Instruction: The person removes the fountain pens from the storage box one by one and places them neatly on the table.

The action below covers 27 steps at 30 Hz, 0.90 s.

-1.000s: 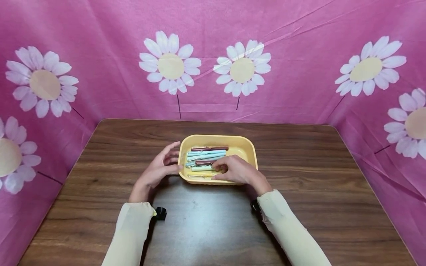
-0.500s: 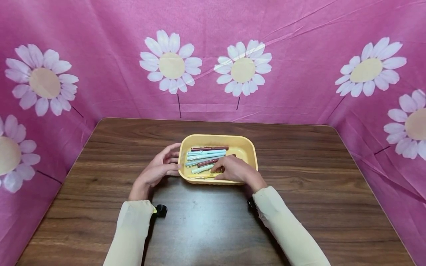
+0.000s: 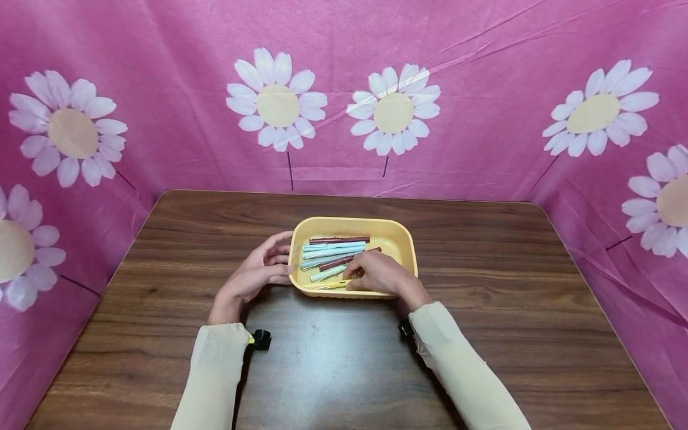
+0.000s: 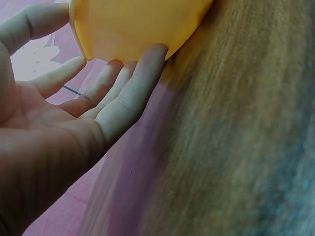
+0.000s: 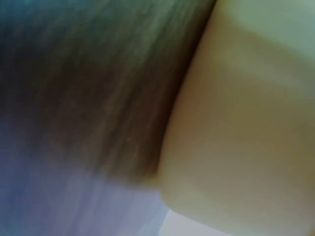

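Yellow tray point(image 3: 393, 240): far-right corner free; pens point(image 3: 333, 253) crowd left, right hand point(image 3: 380, 273) blocks near-right, left hand point(image 3: 251, 275) left wall.

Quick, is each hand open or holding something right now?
Left hand: open, touching the end of the yellow tray.
Right hand: at the pens; whether gripping cannot be told.

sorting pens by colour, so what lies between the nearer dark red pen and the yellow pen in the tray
The pale green pen lies between them, one end hidden by the right hand; the head view shows this.
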### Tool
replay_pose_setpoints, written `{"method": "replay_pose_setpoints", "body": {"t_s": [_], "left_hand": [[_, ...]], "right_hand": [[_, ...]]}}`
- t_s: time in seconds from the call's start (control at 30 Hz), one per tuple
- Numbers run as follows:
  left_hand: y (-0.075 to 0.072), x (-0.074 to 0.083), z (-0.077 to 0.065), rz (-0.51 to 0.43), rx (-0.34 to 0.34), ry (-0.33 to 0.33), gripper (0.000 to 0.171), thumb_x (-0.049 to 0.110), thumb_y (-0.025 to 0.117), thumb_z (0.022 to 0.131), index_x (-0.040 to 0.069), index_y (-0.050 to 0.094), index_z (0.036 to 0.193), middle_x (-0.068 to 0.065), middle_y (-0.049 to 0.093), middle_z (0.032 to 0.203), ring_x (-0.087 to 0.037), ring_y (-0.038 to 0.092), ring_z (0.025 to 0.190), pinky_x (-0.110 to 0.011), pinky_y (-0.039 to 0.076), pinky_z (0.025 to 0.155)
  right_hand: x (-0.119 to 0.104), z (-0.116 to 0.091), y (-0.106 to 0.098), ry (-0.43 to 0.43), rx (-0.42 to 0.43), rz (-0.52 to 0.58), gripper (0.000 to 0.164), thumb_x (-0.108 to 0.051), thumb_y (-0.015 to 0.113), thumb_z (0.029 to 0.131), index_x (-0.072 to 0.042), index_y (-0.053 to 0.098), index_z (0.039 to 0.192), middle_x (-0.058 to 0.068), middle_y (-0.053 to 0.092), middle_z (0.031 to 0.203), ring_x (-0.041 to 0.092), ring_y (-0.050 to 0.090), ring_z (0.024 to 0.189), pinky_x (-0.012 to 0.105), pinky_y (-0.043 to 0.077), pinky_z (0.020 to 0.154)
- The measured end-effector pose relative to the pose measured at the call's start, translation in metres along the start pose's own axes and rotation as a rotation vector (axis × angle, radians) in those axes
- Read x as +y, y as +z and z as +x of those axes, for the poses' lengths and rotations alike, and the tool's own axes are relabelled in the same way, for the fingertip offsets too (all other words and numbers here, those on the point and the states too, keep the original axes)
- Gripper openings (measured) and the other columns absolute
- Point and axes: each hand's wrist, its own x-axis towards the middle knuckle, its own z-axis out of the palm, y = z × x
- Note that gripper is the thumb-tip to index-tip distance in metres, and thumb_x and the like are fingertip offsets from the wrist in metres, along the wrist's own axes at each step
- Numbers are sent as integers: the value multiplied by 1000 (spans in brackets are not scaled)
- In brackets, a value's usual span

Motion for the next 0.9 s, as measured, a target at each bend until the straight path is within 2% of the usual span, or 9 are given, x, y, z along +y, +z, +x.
{"method": "replay_pose_setpoints", "body": {"t_s": [0.27,0.53,0.73,0.9], "left_hand": [[1,-1,1,-3,-13,-8,79,-11,59,89,6,24,158,-35,34,146,-35,51,121,-42,60,87],[-1,-2,2,-9,-11,-1,80,-11,60,88,6,25,158,-35,34,146,-35,53,120,-42,60,87],[-1,-2,0,-11,-10,-1,80,-11,59,89,6,24,158,-35,33,146,-33,53,119,-42,60,86],[-1,-1,-1,-5,-5,2,80,-12,58,89,6,24,158,-36,33,147,-35,53,120,-42,60,86]], "right_hand": [[2,-3,1,-6,31,93,7,-13,79,89,-15,80,96,-8,68,88,7,57,80,26,52,74],[1,-4,-1,-1,101,55,8,-15,78,90,-16,81,98,-5,72,97,11,63,94,32,54,88],[-1,-9,-7,-4,184,27,12,-15,78,90,-16,82,101,-6,72,97,11,65,94,32,54,85],[-1,-13,-16,15,235,17,10,-14,78,90,-17,82,99,-7,71,94,11,61,86,31,52,77]]}}
